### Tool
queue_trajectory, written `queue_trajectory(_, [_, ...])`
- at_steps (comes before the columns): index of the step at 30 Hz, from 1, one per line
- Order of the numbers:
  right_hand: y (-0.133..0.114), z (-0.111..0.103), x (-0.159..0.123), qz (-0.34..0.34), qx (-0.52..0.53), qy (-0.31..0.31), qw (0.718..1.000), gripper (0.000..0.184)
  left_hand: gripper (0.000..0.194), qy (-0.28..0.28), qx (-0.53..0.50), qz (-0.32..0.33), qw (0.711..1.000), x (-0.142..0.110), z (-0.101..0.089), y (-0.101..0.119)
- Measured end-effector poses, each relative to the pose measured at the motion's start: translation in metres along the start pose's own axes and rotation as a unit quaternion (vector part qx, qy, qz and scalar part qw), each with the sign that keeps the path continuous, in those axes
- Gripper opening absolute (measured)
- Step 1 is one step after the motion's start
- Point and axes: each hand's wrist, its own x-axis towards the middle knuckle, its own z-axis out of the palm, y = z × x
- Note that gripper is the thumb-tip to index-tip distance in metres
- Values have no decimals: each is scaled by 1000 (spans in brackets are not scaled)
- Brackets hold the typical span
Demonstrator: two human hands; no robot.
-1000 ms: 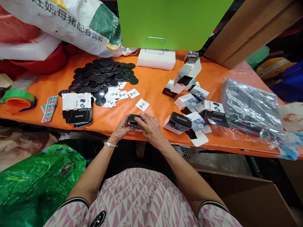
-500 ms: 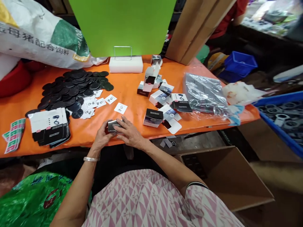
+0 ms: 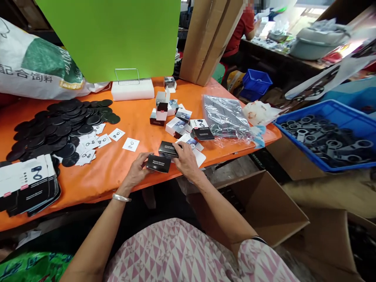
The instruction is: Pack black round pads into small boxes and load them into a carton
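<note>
My left hand (image 3: 137,171) is closed on a small black printed box (image 3: 158,163) at the table's front edge. Just behind and to the right is a second black box (image 3: 166,147), gripped at its right end by the fingers of my right hand (image 3: 188,160). The two boxes sit side by side, nearly touching. Right of them lie several flattened and half-folded cartons (image 3: 177,126). To the left, small white printed cards (image 3: 131,144) lie beside a heap of black discs (image 3: 64,125).
A stack of flat cartons (image 3: 32,196) lies at the front left. A plastic-wrapped pack (image 3: 225,117) is on the right. Beyond the table edge are an open cardboard box (image 3: 276,207) and a blue crate (image 3: 326,166) of ring-shaped parts. A person in red (image 3: 239,33) is at the back.
My view has turned to the right. The box in my left hand has moved right, beside the other box. My right hand has left the first box and taken hold of the second.
</note>
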Motion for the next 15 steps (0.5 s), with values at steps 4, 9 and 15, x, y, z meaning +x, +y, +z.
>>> queue_trajectory(4, [-6,17,-1,31,10,69,997,54,64,-19,34,17,999,36,-12,-18])
queue_trajectory(9, [8,35,-5,35,21,71,997,51,65,-48,-4,-9,999,57,1,-39])
queue_trajectory(15, [17,23,-1,46,27,80,995,43,70,-1,54,4,999,53,15,-48])
